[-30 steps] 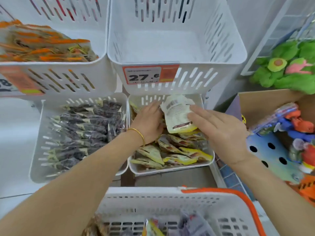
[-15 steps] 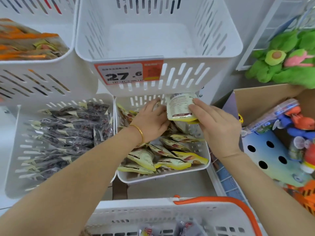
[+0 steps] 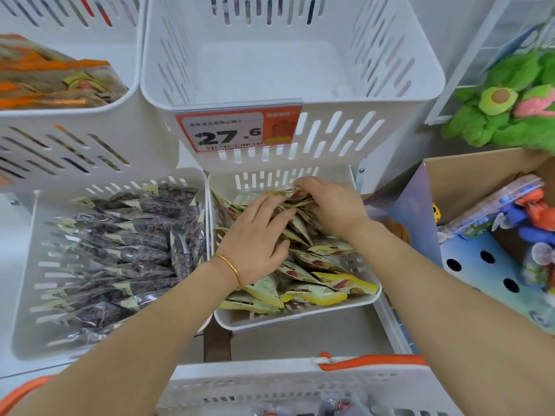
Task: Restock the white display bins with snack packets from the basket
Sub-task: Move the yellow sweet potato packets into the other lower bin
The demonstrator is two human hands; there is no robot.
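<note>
The left hand (image 3: 255,235), grip wide, presses the yellow packets (image 3: 327,288) down, likely so the right hand (image 3: 333,205), pinching one packet (image 3: 295,194), can tuck it in.

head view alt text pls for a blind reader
Two bare hands work in a white bin of yellow snack packets: the left hand presses flat on them, the right hand grips some at the back. Dark packets fill the bin beside it; a white basket waits in front.
</note>
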